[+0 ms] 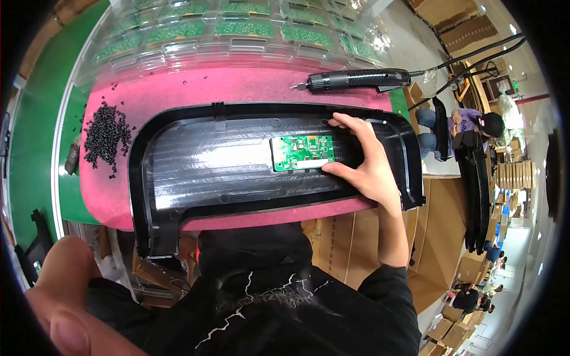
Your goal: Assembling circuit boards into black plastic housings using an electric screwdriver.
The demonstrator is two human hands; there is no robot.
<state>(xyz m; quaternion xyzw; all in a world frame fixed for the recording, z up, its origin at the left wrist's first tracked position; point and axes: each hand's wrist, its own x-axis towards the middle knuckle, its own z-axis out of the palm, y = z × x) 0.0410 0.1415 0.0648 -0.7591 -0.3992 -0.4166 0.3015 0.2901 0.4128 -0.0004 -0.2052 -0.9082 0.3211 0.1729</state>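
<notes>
A long black plastic cover [237,199] with raised walls lies hollow side up in front of me. Inside it, right of the middle, sits a green circuit board [303,152] with small components. My right hand [371,166] reaches over the cover's right part with thumb and fingers spread. Its thumb touches the board's near right corner, while the fingertips are by the cover's far wall, apart from the board. Large and close at the lower left, my left hand [65,296] shows a bent finger with the thumb against it. Whatever it may grip is hidden.
Beyond the cover, a black electric screwdriver [356,80] lies on the pink mat [237,83], its cable trailing right. Small black screws [107,136] are heaped at the left. Clear trays [249,44] of green boards stand behind. Cardboard boxes [362,249] and a co-worker [475,121] are rightward.
</notes>
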